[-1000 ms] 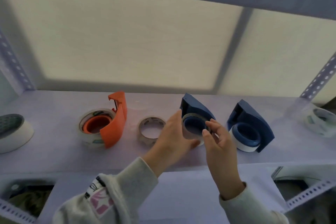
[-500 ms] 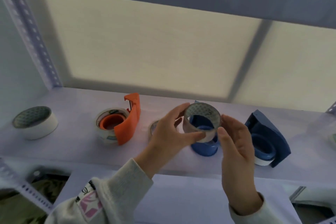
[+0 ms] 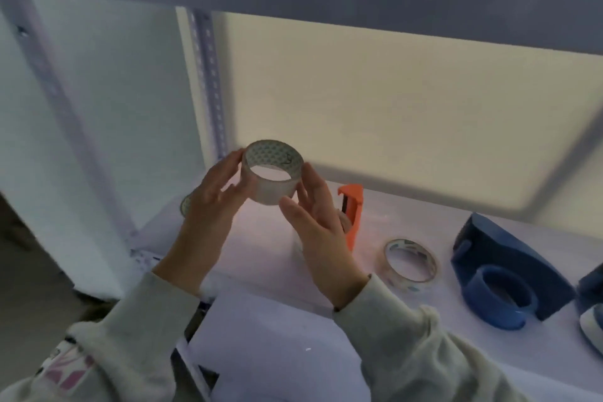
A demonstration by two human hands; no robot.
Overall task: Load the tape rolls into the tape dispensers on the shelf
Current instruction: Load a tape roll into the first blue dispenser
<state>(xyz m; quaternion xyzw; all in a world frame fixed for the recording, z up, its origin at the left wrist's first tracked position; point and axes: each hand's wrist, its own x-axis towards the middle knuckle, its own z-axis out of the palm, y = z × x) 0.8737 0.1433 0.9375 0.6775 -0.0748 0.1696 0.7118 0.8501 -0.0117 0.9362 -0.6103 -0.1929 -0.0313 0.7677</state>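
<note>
Both hands, left hand and right hand, pinch the tape roll aloft, probably hunting its loose end before loading the blue dispenser.

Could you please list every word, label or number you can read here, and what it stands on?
No text is legible.
Clear tape roll, held between left hand and right hand: patterned core with a dark mark, unreadable.
Thin clear tape roll on white shelf: blurred print.
Grey sleeve patch: blurred.
</note>
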